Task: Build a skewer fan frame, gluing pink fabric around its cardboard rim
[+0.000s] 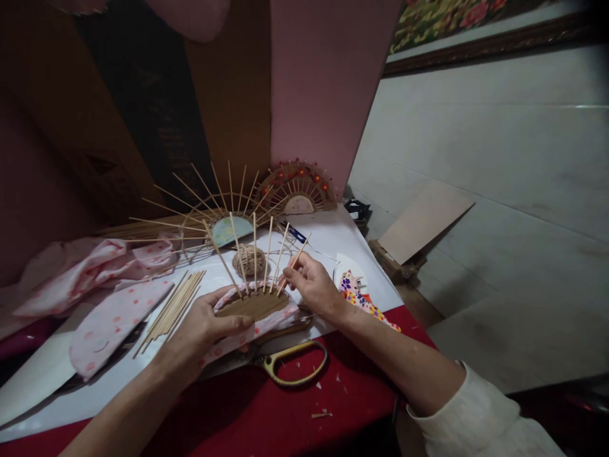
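Note:
My left hand (202, 330) grips the left side of a half-round cardboard base (254, 306), thumb on top. Pink-dotted white fabric (276, 322) wraps its edge. Several thin wooden sticks (254, 251) fan upward from the curved rim. At the right end of that row, my right hand (311, 285) pinches a wooden stick (299, 252) between thumb and fingers; its lower end is by the rim. Just below the base lie scissors (295, 379) with a brass-coloured handle, their blades hidden. A ball of twine (248, 261) sits behind the sticks.
Loose sticks (174, 308) and a dotted fabric-covered half-round (117, 327) lie left. Behind stand a fan frame (231, 231) and a fan with red flowers (301, 181). Blue-handled snips (297, 234) and floral fabric (356, 295) lie right. Cardboard (238, 95) rises behind.

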A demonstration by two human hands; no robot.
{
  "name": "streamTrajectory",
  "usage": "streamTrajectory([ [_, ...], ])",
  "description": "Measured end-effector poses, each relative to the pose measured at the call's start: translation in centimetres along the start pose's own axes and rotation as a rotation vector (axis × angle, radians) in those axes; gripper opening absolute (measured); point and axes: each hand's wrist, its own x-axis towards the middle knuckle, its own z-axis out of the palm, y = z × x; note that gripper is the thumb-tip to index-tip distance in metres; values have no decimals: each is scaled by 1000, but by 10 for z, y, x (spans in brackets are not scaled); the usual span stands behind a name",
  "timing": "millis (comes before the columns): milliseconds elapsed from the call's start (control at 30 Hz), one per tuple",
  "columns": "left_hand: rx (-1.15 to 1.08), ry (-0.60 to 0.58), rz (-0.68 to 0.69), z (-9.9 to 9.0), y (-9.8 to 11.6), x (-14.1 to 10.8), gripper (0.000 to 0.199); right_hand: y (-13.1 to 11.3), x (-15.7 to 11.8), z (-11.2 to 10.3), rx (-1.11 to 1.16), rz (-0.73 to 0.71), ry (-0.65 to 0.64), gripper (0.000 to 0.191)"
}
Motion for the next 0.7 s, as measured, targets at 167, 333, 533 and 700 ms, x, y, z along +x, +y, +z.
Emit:
streamTrajectory([
  [167,-7,-1,16,1,-2,1,38,-4,-1,1,-41,18,21,14],
  [333,-29,37,-16,-1,-2,1,44,-1,2,2,127,4,-41,16],
  [533,-28,28,3,-2,1,-1,49,-5,2,-2,202,9,-60,20],
  [700,-40,81,-5,1,6,-3,53,-10,3,-7,243,-18,30,23],
])
